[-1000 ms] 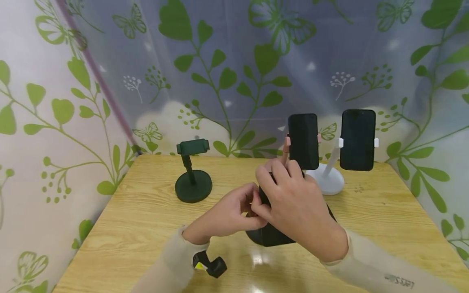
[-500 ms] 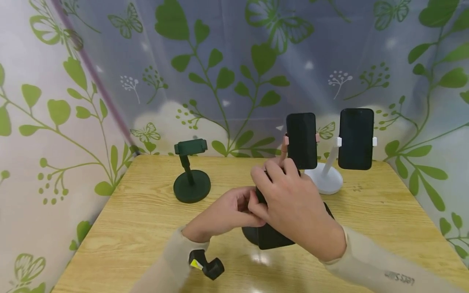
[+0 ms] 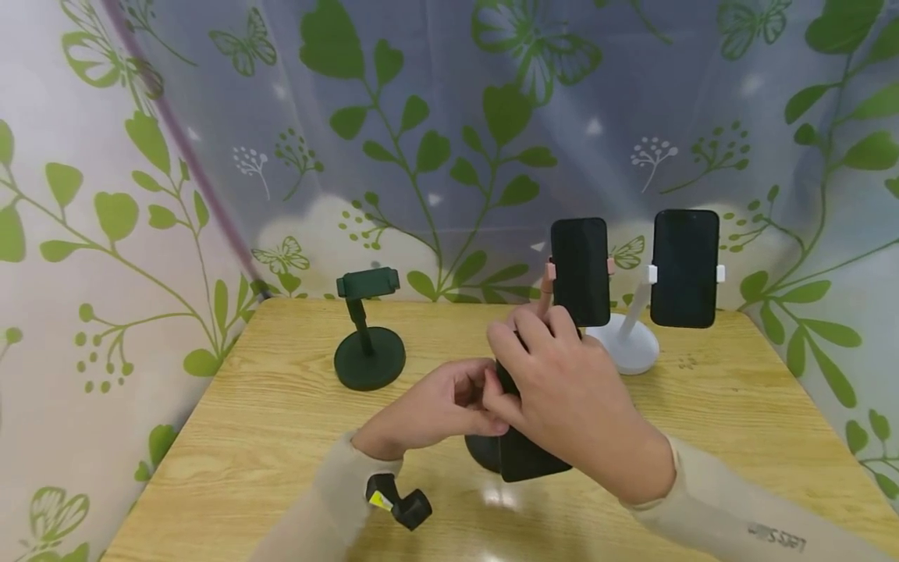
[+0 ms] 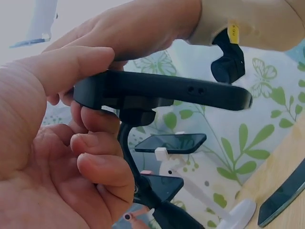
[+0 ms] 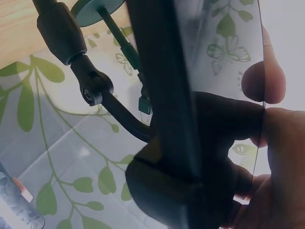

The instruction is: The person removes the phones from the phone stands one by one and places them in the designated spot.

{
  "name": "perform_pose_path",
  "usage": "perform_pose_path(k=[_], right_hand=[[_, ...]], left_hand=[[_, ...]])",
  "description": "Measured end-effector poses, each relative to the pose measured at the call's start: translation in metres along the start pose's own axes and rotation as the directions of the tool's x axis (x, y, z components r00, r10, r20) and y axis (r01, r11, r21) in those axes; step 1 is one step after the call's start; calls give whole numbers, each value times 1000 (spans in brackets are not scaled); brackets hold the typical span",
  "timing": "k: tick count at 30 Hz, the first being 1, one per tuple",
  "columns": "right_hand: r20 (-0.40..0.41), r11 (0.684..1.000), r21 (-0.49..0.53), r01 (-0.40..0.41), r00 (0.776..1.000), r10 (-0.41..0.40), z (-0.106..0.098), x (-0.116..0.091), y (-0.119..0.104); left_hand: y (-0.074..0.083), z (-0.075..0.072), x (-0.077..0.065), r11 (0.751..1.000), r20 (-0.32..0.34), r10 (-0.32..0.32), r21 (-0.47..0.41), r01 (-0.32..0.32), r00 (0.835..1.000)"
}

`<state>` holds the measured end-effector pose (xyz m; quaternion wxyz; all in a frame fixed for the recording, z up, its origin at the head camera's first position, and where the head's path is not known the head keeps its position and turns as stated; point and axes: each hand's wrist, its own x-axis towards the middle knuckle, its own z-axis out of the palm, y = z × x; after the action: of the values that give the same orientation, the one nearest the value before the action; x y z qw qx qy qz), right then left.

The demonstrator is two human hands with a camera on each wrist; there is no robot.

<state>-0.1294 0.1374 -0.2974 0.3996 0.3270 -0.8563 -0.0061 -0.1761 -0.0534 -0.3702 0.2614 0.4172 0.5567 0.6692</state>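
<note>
Both hands meet at a black phone stand, whose round base point(image 3: 483, 453) shows below them in the head view. A black phone point(image 3: 535, 459) sits tilted in its clamp point(image 4: 137, 110). My left hand point(image 3: 438, 406) pinches the clamp's end at the phone's side, thumb above and curled fingers below in the left wrist view. Across the phone's top lies my right hand point(image 3: 569, 382), its fingers curled over and holding it; its exact grip is partly hidden. The right wrist view shows the stand's jointed arm point(image 5: 95, 88) and a clamp jaw around the phone's edge.
A dark green phone stand point(image 3: 369, 357) stands at the left. Behind my right hand are a pink stand holding a phone point(image 3: 581, 273) and a white stand point(image 3: 625, 343) holding another phone point(image 3: 684, 269). In the left wrist view another phone point(image 4: 283, 193) lies on the wooden table.
The phone in the black stand has tilted slightly, its lower edge a little further down. Both hands keep nearly the same place and hold.
</note>
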Motion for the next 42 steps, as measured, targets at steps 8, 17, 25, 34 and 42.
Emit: perform_pose_path(k=[8, 17, 25, 34, 42], right_hand=[[31, 998, 55, -2, 1000, 0, -2, -1, 2], [48, 997, 70, 20, 999, -23, -3, -1, 1], [40, 995, 81, 52, 998, -55, -2, -1, 1], [7, 987, 138, 80, 997, -82, -3, 0, 4], [56, 980, 185, 79, 994, -91, -5, 0, 7]], left_hand=[[-4, -2, 0, 1000, 22, 26, 10, -26, 999], [-3, -8, 0, 999, 20, -4, 43, 3, 1000], [-2, -9, 0, 997, 51, -5, 72, 2, 999], [2, -9, -2, 996, 46, -20, 82, 16, 999], [2, -9, -1, 994, 19, -28, 106, 26, 999]])
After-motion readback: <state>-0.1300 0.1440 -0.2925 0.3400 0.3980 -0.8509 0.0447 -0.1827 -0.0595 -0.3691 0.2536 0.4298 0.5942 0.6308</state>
